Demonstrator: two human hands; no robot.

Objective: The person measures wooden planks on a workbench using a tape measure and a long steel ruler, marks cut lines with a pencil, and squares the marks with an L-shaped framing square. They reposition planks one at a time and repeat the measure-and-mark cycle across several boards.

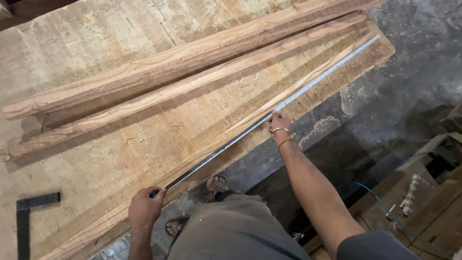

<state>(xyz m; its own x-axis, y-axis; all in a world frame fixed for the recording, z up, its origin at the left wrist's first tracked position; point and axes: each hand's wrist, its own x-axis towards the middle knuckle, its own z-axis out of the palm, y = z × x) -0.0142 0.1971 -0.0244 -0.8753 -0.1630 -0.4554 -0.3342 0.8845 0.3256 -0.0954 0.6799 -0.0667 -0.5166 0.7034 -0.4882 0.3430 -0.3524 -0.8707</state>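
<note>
Nearby, two timber beams (192,58) and a black square (24,216) flank the ruler (269,113).

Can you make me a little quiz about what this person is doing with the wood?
1. True or false: the long metal ruler lies along the edge of the big wooden board.
2. Which hand presses the ruler farther up the board: A) left hand B) right hand?
3. Fill in: the black tool lying at the lower left is a ____.

Key: 1 true. 2 B. 3 square; it is L-shaped and no hand touches it.
</note>
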